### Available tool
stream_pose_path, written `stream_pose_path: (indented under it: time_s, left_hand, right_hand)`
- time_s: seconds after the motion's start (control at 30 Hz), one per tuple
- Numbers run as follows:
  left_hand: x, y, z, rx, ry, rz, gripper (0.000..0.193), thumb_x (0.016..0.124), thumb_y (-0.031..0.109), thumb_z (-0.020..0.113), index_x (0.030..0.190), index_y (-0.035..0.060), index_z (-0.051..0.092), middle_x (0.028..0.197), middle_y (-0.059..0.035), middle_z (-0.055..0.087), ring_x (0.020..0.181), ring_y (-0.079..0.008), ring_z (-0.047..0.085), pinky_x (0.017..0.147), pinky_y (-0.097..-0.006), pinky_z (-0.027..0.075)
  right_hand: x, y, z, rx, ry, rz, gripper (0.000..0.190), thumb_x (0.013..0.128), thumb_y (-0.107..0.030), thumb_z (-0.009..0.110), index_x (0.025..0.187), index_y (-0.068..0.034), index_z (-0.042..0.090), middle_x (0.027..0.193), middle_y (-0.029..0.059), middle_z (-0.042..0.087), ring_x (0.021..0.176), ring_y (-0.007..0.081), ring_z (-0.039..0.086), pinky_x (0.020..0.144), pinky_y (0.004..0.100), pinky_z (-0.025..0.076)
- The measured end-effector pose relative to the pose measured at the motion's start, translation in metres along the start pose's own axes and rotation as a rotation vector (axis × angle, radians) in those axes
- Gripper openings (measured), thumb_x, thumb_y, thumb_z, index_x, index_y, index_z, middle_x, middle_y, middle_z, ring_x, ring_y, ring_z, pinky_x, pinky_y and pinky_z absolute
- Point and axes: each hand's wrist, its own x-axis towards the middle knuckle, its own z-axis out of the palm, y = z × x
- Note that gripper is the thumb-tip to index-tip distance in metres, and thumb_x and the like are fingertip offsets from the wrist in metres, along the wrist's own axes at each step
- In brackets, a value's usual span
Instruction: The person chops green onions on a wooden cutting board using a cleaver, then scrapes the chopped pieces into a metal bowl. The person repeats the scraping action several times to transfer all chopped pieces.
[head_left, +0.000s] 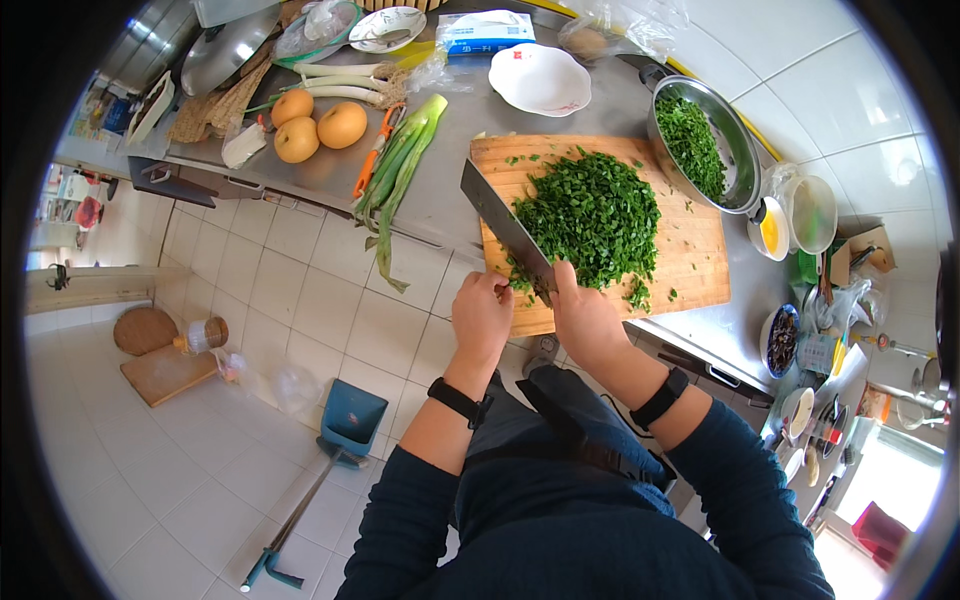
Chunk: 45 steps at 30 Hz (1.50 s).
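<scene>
My right hand (589, 319) grips a cleaver (510, 225) by its handle end. The broad blade slants up and left over the left part of a wooden cutting board (697, 274). Right of the blade lies a large heap of finely chopped green leaves (592, 214), with loose bits scattered around it. My left hand (482, 311) is at the board's near left edge, fingers curled beside the lower blade and some green bits. Whether it pinches anything is hidden. Beyond the board's far right corner, a steel pot (752, 161) holds more chopped greens (686, 142).
Behind the board is a white bowl (540, 79). Leftward lie a leek (412, 142), an orange-handled peeler (373, 157) and round yellow-brown fruits (342, 124). A bowl with yellow liquid (771, 229) stands right of the board. On the floor rests a blue dustpan (355, 412).
</scene>
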Motion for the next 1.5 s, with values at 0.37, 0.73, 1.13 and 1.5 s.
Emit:
stream_pose_path:
  time_s: [0.37,0.73,1.13,1.5]
  left_hand:
    - [-0.007,-0.003,0.004,0.007,0.01,0.031,0.007,0.073,0.004,0.072,0.079,0.0028,0.069,0.073,-0.0124,0.066,0.065,-0.0278,0.066,0.062,-0.0349,0.053]
    - [-0.007,-0.001,0.007,0.03,0.115,0.114,0.007,0.076,0.007,0.073,0.081,0.0046,0.069,0.075,-0.0106,0.066,0.066,-0.0283,0.065,0.061,-0.037,0.052]
    - [-0.004,-0.001,0.007,0.007,0.09,0.131,0.005,0.079,0.007,0.071,0.084,0.0057,0.071,0.08,-0.0112,0.064,0.073,-0.0311,0.064,0.065,-0.0404,0.052]
    - [-0.009,-0.004,0.003,-0.045,0.132,0.184,0.013,0.078,-0.001,0.068,0.089,0.0024,0.062,0.083,-0.0103,0.066,0.079,-0.0305,0.063,0.069,-0.0409,0.051]
  right_hand:
    - [0.01,-0.004,0.022,-0.125,-0.133,0.074,0.029,0.086,-0.002,0.051,0.109,-0.004,0.035,0.075,0.0211,0.065,0.072,0.0431,0.066,0.062,0.0519,0.053]
    - [0.011,-0.004,0.013,0.003,0.013,0.039,0.029,0.095,-0.012,0.052,0.117,-0.003,0.035,0.066,0.0245,0.062,0.062,0.0459,0.062,0.053,0.0552,0.048]
    - [0.024,-0.015,0.021,-0.142,-0.237,0.164,0.029,0.086,-0.001,0.051,0.109,-0.006,0.034,0.08,0.0225,0.066,0.075,0.0443,0.066,0.065,0.0524,0.053]
    - [0.008,-0.017,0.011,-0.05,-0.115,0.132,0.027,0.09,-0.005,0.051,0.111,-0.006,0.034,0.075,0.0234,0.065,0.07,0.0456,0.065,0.061,0.0548,0.051]
